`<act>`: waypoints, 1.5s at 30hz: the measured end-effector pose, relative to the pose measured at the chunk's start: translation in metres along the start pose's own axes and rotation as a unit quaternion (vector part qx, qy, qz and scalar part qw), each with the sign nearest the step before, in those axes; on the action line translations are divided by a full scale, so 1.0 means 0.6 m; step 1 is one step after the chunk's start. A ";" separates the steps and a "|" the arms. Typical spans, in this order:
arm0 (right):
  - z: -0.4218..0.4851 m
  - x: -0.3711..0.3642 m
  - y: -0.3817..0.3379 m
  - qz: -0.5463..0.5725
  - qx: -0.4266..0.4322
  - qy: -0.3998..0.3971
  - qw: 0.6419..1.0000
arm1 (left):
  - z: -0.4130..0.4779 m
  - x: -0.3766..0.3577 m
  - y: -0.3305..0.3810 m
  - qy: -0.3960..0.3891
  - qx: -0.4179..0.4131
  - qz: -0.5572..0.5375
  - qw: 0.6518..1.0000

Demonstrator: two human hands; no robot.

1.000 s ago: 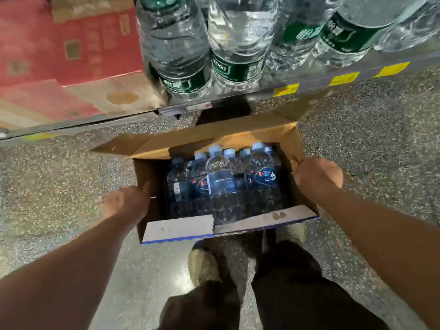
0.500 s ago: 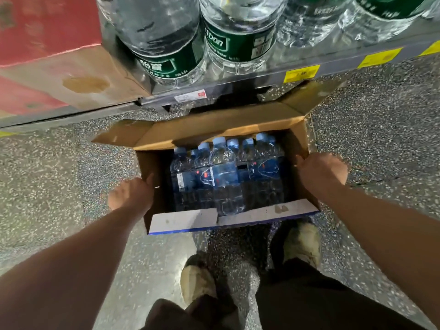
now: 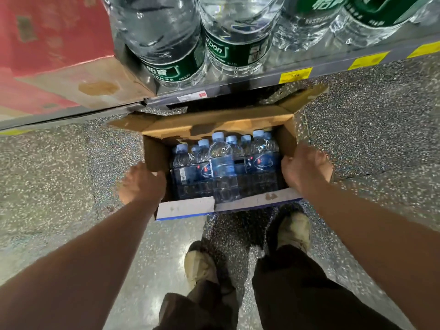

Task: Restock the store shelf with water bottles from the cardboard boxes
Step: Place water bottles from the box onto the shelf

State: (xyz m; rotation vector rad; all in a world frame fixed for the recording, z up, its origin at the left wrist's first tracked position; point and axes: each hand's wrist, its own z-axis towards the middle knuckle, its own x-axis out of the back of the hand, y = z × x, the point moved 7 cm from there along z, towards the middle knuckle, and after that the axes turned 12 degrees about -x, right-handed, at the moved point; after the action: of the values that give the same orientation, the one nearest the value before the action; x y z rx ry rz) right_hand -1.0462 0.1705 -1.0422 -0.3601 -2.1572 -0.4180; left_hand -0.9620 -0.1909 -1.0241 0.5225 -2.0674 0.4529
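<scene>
Both hands hold an open brown cardboard box (image 3: 214,126) by its short sides. Left hand (image 3: 140,184) clasps the left wall with the thumb at the rim and its fingers hidden beneath the hand, while right hand (image 3: 307,170) curls over the top of the right wall. Small clear water bottles with pale blue caps and blue labels (image 3: 222,163) stand upright inside, packed close together. Whether the box rests on the speckled grey floor (image 3: 47,175) or hangs above it, I cannot tell. Two beige shoes (image 3: 200,265) stand just behind its white near flap. Beyond it runs a grey metal shelf (image 3: 262,81) with yellow price tags (image 3: 295,75), carrying large clear bottles with green labels (image 3: 166,44) beside a red carton (image 3: 54,32).
</scene>
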 end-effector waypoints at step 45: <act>-0.122 0.067 -0.026 0.325 -0.047 -0.140 0.934 | -0.113 0.093 0.162 -0.109 -0.039 -0.590 0.799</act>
State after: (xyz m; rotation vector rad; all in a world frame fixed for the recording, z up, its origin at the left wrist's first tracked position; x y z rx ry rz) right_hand -1.0226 0.1298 -0.9717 -1.2058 -2.1322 -0.0892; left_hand -0.9927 -0.0849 -0.9534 1.6923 -1.5320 -0.4603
